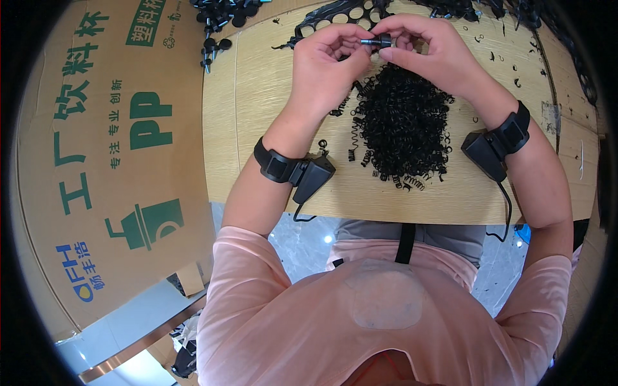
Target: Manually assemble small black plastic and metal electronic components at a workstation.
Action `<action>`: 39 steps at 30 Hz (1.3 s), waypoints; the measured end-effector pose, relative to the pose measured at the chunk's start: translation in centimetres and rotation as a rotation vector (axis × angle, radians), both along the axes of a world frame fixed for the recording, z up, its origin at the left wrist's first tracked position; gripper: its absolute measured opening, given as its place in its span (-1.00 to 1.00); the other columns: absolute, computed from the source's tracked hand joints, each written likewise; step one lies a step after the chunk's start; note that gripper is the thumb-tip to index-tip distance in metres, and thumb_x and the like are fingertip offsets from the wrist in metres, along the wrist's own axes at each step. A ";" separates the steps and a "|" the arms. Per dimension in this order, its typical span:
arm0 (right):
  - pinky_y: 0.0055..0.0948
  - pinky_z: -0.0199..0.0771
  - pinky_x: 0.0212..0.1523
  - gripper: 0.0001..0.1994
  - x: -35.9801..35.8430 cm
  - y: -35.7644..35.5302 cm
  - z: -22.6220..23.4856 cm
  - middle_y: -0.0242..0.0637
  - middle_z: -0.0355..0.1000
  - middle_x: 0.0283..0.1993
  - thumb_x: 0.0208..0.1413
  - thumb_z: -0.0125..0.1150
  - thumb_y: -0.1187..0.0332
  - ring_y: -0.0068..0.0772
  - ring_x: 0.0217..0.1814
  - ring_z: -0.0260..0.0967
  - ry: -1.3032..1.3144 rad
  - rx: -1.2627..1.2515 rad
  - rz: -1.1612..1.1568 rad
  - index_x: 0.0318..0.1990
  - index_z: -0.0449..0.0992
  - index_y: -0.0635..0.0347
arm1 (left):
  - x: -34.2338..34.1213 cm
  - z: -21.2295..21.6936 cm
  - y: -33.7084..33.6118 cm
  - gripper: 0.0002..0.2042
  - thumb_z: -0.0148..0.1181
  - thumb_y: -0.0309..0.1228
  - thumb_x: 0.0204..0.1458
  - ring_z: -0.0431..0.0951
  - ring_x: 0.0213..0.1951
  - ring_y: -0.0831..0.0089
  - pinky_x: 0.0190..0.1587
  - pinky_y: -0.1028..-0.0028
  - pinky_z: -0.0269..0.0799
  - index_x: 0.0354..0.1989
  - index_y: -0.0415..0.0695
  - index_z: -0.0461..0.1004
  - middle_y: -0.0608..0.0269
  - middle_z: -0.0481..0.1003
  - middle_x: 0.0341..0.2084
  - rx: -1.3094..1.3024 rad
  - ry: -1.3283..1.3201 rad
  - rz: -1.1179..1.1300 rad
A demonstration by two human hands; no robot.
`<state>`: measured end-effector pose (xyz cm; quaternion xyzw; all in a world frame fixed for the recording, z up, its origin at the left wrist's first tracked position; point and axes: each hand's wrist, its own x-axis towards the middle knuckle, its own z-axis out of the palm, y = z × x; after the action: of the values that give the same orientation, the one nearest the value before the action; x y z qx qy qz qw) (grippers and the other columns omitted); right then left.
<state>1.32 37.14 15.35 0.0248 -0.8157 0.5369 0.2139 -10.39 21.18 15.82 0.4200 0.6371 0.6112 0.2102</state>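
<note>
While a small dark metal pin (375, 42) sits at the top centre of the frame, the left hand (328, 61) and right hand (428, 51) pinch its ends; steady, aligned fingertips seem wise. Below lies a pile of black springs (402, 122) on the wooden table (257, 116).

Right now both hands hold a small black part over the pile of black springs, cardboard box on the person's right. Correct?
Not quite. The head view shows the cardboard box on the person's left, not the right. The rest stands: left hand and right hand hold the small black part over the pile of black springs.
</note>
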 end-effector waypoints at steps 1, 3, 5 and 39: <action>-0.69 0.31 -0.37 -0.70 0.0 0.0 0.1 -0.50 0.43 -0.39 0.00 0.31 0.38 -0.74 -0.42 0.25 0.000 0.000 -0.001 -0.07 0.52 0.15 | 0.0 0.1 0.0 -0.81 0.16 -0.69 -0.02 0.51 -0.30 0.61 -0.22 0.66 0.44 -0.21 -0.30 0.49 0.26 0.53 -0.35 0.000 0.000 -0.001; -0.70 0.26 -0.32 -0.72 0.1 0.0 0.3 -0.54 0.37 -0.37 0.06 0.25 0.39 -0.74 -0.36 0.23 -0.063 -0.105 0.037 -0.05 0.51 0.20 | 0.2 0.3 0.0 -0.81 0.17 -0.68 -0.02 0.52 -0.28 0.59 -0.19 0.64 0.46 -0.20 -0.29 0.49 0.24 0.53 -0.33 0.037 -0.099 -0.022; -0.71 0.28 -0.32 -0.71 0.0 0.0 0.1 -0.52 0.40 -0.34 0.08 0.23 0.38 -0.74 -0.34 0.26 -0.075 -0.179 0.050 -0.03 0.50 0.21 | 0.3 0.5 0.0 -0.80 0.17 -0.68 -0.02 0.52 -0.28 0.58 -0.18 0.63 0.47 -0.19 -0.28 0.48 0.23 0.53 -0.33 0.038 -0.106 -0.029; -0.69 0.34 -0.34 -0.73 0.1 0.1 0.3 -0.42 0.49 -0.31 0.16 0.12 0.33 -0.72 -0.36 0.32 -0.133 -0.292 0.101 -0.04 0.49 0.24 | 0.4 0.9 -0.1 -0.90 0.16 -0.57 0.04 0.57 -0.37 0.58 -0.33 0.67 0.46 -0.27 -0.31 0.50 0.15 0.58 -0.42 -0.004 -0.211 -0.080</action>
<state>1.40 37.24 15.65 -0.0014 -0.7391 0.6602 0.1335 -10.02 21.12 16.69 0.3779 0.5953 0.6419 0.3013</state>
